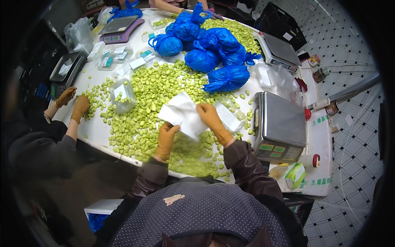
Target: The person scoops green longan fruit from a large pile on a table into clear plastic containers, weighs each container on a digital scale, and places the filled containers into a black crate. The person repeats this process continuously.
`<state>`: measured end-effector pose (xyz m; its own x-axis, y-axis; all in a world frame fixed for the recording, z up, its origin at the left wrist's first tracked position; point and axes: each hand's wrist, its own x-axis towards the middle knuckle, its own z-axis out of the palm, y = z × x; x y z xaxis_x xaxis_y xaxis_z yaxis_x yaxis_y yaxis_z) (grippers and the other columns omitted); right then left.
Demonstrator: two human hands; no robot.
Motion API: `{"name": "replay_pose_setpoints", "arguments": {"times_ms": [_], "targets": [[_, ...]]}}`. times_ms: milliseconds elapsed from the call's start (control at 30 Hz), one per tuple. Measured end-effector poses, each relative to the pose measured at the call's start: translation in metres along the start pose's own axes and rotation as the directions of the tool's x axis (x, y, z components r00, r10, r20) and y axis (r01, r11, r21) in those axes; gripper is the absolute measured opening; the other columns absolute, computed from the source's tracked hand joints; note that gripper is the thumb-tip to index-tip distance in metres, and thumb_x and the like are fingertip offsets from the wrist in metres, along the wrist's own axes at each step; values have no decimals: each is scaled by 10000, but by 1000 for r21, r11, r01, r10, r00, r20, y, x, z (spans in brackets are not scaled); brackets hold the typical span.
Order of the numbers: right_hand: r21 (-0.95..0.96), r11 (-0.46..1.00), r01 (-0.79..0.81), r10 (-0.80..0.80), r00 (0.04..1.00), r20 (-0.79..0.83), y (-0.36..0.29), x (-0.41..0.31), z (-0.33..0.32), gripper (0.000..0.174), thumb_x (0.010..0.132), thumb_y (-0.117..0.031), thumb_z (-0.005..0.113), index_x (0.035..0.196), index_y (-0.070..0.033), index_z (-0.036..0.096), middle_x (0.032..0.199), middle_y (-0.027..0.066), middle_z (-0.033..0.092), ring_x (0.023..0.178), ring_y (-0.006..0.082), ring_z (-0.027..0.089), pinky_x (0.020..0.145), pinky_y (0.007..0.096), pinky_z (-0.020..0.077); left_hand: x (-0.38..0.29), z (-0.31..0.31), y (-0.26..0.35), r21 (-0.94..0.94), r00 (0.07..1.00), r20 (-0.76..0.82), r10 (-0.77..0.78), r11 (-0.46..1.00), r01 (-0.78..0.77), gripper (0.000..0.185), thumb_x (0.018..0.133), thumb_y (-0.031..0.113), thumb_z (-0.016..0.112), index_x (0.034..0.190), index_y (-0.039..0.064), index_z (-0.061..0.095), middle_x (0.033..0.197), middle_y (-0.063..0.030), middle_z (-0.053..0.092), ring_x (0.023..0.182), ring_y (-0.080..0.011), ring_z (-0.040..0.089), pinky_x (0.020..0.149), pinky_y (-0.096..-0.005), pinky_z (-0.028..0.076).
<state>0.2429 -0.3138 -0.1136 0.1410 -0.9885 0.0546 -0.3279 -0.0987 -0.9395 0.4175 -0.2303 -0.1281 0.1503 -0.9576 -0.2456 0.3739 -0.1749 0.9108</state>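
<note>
A thin white sheet (182,114), perhaps paper or an absorbent liner, is held up between my two orange-gloved hands. My left hand (166,139) pinches its lower edge, while my right hand (212,119) grips the right side. Beneath and around them spreads a heap of shelled green broad beans (148,86). Just right of my right hand lies a clear plastic tray (230,114) with a white liner inside. Another clear tray (123,95), holding a liner and a few beans, stands left of the sheet.
Several knotted blue plastic bags (202,60) sit beyond the beans. A digital scale (282,119) stands at right, another scale (277,52) behind it. A co-worker's gloved hands (81,107) work among beans at left; another person's hands (213,14) are across the table.
</note>
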Motion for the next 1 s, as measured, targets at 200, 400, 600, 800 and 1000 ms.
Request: {"name": "replay_pose_setpoints", "arguments": {"times_ms": [200, 400, 600, 800, 1000], "targets": [[-324, 896, 304, -356, 928, -111, 4, 35, -5, 576, 804, -345, 641, 1201, 39, 477, 1186, 242, 517, 1047, 357, 520, 861, 409, 423, 0, -22, 1, -429, 986, 165, -4, 900, 75, 362, 764, 45, 545, 1122, -3, 517, 1078, -115, 586, 976, -224, 583, 863, -328, 481], [411, 871, -267, -24, 814, 580, 0, -50, -26, 320, 824, -257, 653, 1013, -6, 594, 932, 95, 638, 894, 187, 617, 728, 278, 491, -3, -3, 3, -513, 806, 545, 228, 852, 105, 208, 781, -33, 480, 963, -28, 581, 1020, -88, 584, 878, -147, 576, 776, -238, 468], [15, 853, -522, 507, 836, 210, 19, -46, -110, 180, 838, -160, 582, 888, 12, 599, 697, 76, 630, 550, 123, 607, 474, 205, 451, -3, 28, -13, -155, 918, 340, -203, 951, 267, 268, 818, -33, 500, 1080, -52, 553, 1155, -135, 560, 1054, -222, 568, 917, -287, 461], [-23, 894, -447, 444, 880, 168, 45, -54, -79, 488, 812, -418, 628, 763, 68, 619, 619, 102, 624, 520, 145, 601, 495, 244, 486, 2, 27, -37, 186, 904, 343, -257, 961, 203, 299, 868, 13, 482, 1158, -47, 524, 1169, -123, 554, 1023, -195, 570, 911, -272, 457], [-467, 877, -113, 127, 992, -1, 51, -70, -35, 276, 755, -239, 643, 838, 24, 646, 760, 117, 642, 692, 194, 619, 641, 301, 482, -36, 27, -47, 356, 784, 542, -303, 928, 112, 373, 884, 130, 514, 1229, -12, 501, 1199, -121, 546, 1111, -193, 508, 950, -294, 399]]}}
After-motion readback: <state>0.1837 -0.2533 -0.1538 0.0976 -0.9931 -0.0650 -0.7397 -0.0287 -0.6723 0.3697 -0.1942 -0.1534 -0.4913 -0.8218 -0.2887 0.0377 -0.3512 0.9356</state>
